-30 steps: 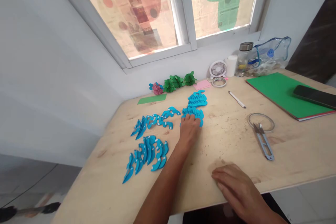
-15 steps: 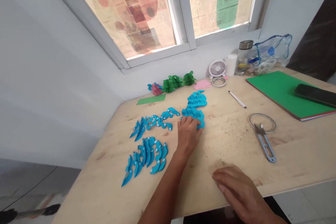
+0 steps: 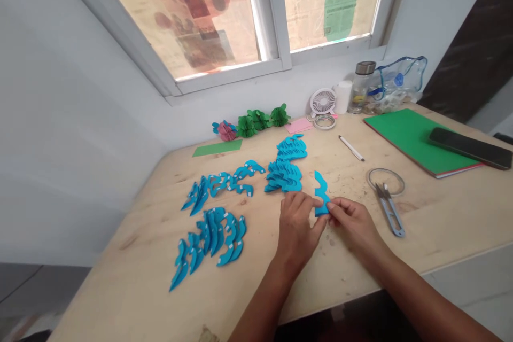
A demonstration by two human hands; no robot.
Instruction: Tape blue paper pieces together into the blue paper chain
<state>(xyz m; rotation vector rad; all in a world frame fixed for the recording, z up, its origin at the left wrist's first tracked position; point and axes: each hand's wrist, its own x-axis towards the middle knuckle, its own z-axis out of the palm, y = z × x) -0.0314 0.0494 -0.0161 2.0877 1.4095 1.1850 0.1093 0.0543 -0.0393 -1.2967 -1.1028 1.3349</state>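
Note:
Between my two hands is a blue paper cutout (image 3: 321,190) with a wavy edge, standing away from the other pieces. My left hand (image 3: 298,222) pinches its lower left side with thumb and forefinger. From the right, my right hand (image 3: 350,219) grips the same lower end between thumb and fingers. Just beyond my left hand lies a stack of blue cutouts (image 3: 284,175), with another blue stack (image 3: 292,147) behind it. To the left, blue cutouts bearing small white tabs form a back row (image 3: 218,184) and a front row (image 3: 208,240).
Thread snips (image 3: 390,211) and a wire ring (image 3: 387,180) lie right of my hands. Farther back are a white pen (image 3: 351,148), tape roll (image 3: 324,122), small fan (image 3: 323,102), bottle (image 3: 360,88) and green paper decorations (image 3: 256,122). A phone (image 3: 471,148) rests on green sheets (image 3: 417,136).
My left hand has drawn back from the blue stack with one cutout. My right hand has moved forward from the table's front and taken hold of that cutout too. The view has shifted slightly.

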